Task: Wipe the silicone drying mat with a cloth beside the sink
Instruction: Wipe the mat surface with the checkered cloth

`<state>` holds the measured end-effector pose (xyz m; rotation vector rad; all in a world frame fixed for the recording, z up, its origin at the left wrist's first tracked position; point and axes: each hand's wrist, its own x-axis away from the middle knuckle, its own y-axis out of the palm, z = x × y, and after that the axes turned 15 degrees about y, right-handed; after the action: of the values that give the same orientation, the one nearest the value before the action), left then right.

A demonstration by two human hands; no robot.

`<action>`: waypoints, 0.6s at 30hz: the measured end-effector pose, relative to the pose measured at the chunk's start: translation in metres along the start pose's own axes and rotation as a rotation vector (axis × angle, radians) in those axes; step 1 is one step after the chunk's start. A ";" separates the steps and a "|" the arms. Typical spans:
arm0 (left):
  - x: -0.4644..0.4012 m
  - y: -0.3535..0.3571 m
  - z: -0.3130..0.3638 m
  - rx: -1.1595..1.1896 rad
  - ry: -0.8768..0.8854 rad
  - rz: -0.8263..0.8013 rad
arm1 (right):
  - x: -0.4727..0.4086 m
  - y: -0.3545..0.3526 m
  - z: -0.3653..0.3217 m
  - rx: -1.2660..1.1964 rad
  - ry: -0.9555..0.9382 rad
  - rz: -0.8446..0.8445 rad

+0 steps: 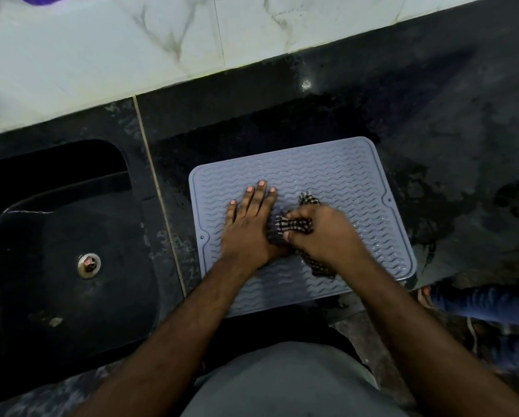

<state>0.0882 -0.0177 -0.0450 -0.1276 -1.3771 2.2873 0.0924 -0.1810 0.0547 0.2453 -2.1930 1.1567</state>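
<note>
While the left hand (250,225) lies flat with fingers straight on the grey silicone drying mat (336,176), the right hand (324,234) curls its fingers around a bunched checked cloth (297,225) at the mat's middle, right of the black sink (68,236).

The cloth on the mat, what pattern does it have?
The cloth has a small dark-and-white check, seen in the head view, the only one.

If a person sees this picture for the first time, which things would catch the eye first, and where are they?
First, the grey silicone drying mat with wavy ridges, lying on the dark countertop. On it, the left hand presses flat while the right hand grips a checked cloth. Left of the mat is the black sink with its metal drain.
</note>
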 end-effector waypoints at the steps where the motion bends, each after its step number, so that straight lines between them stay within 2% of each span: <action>1: 0.000 0.000 0.000 0.006 0.004 -0.003 | 0.002 -0.010 0.002 -0.154 0.003 -0.108; 3: 0.000 0.001 0.000 0.012 0.002 -0.004 | 0.006 -0.030 0.004 -0.452 0.004 -0.375; 5: 0.000 0.002 0.000 0.000 0.000 0.009 | -0.002 -0.040 0.007 -0.501 -0.034 -0.510; 6: 0.000 0.001 0.000 -0.005 0.001 0.010 | -0.012 -0.040 0.011 -0.402 -0.058 -0.484; 7: 0.000 0.001 0.000 -0.008 -0.001 0.007 | -0.025 -0.038 0.015 -0.198 -0.103 -0.383; 9: 0.000 -0.001 0.002 -0.005 -0.008 -0.001 | -0.050 -0.029 0.026 0.277 -0.229 -0.109; 10: 0.000 -0.002 0.003 -0.001 -0.012 -0.001 | -0.059 -0.024 0.031 0.402 -0.282 0.017; 12: 0.001 -0.002 0.004 0.004 -0.015 0.007 | -0.062 -0.021 0.034 0.422 -0.351 0.217; 14: 0.001 -0.002 0.002 0.016 -0.002 0.005 | -0.056 -0.013 0.037 0.261 -0.370 0.332; 16: 0.003 -0.006 -0.003 0.059 0.033 0.003 | -0.046 0.008 0.042 0.259 -0.354 0.355; 18: 0.012 -0.015 -0.012 0.093 0.052 0.056 | -0.041 0.035 0.049 0.418 -0.319 0.336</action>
<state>0.0866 0.0030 -0.0366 -0.1966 -1.2540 2.3725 0.0864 -0.2045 -0.0141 0.2555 -2.2981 1.8785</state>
